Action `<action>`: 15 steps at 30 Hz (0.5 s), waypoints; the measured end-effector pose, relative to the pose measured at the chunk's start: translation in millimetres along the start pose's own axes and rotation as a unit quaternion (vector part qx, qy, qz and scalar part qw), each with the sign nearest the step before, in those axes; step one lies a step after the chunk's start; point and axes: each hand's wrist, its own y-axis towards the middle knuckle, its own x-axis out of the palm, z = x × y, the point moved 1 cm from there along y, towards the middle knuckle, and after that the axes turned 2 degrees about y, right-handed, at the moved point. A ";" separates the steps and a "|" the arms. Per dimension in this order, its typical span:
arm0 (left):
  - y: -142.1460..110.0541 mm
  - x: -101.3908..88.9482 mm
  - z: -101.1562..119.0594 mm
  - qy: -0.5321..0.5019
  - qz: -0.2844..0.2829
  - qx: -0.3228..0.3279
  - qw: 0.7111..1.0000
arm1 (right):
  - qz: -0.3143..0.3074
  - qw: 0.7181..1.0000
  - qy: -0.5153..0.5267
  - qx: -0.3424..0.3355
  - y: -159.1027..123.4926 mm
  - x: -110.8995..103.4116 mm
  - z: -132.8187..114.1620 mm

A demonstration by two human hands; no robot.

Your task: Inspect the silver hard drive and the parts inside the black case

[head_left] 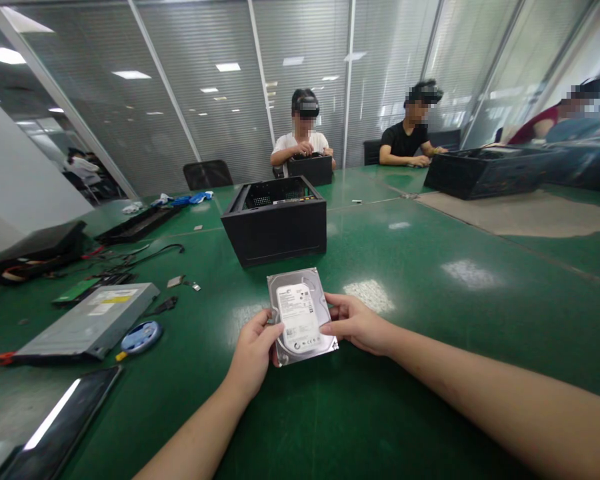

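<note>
A silver hard drive [300, 313] with a white printed label is held between both hands, label side up and tilted toward me. My left hand [253, 347] grips its left edge, thumb on the top face and fingers tucked at the side and beneath. On the opposite edge, my right hand [357, 323] pinches it the same way, thumb near the label. Just beyond the drive stands a black computer case [280, 227], its top side open, with metal parts showing inside.
An optical drive [93, 320], a blue round object [141, 337], cables and a dark-screened device [65, 420] lie on the green table [430, 267] at left. Across it sit a person in white [285, 143] and one in black [405, 140]; another case [480, 173] stands right.
</note>
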 end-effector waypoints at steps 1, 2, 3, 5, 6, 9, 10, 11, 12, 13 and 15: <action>0.0 -0.5 -0.7 0.000 -0.001 0.001 1.000 | 0.001 1.000 -0.002 -0.001 -0.2 0.2 0.0; -0.1 -1.0 -1.4 -0.003 -0.002 0.003 1.000 | 0.002 1.000 -0.004 -0.002 -0.5 0.6 -0.2; -0.1 -1.3 -1.9 -0.009 -0.004 0.005 1.000 | 0.002 1.000 -0.006 -0.004 -0.6 1.2 -0.5; -0.2 -1.5 -2.2 -0.026 -0.005 0.009 1.000 | 0.000 1.000 -0.009 -0.008 -0.9 2.6 -1.3; -0.3 -1.4 -2.0 -0.033 -0.005 0.009 0.999 | -0.001 1.000 -0.010 -0.009 -0.9 3.1 -1.7; -0.7 -0.5 -0.5 -0.036 -0.001 -0.003 0.999 | -0.002 1.000 -0.009 -0.009 -1.0 3.5 -2.0; -0.9 -0.2 0.1 -0.033 0.002 -0.007 0.999 | -0.001 1.000 -0.008 -0.008 -1.1 3.2 -1.8; -1.1 0.1 0.7 -0.031 0.005 -0.009 0.999 | 0.002 1.000 -0.008 -0.007 -1.3 3.0 -1.5; -1.4 0.3 1.4 -0.029 0.008 -0.009 0.999 | 0.004 1.000 -0.008 -0.005 -1.6 2.8 -1.2; -1.6 0.4 1.9 -0.030 0.009 -0.009 0.999 | 0.006 1.000 -0.008 -0.006 -1.9 2.7 -0.9; -2.3 0.8 3.0 -0.033 0.008 -0.009 0.999 | 0.008 1.000 -0.005 -0.009 -2.2 3.3 -0.6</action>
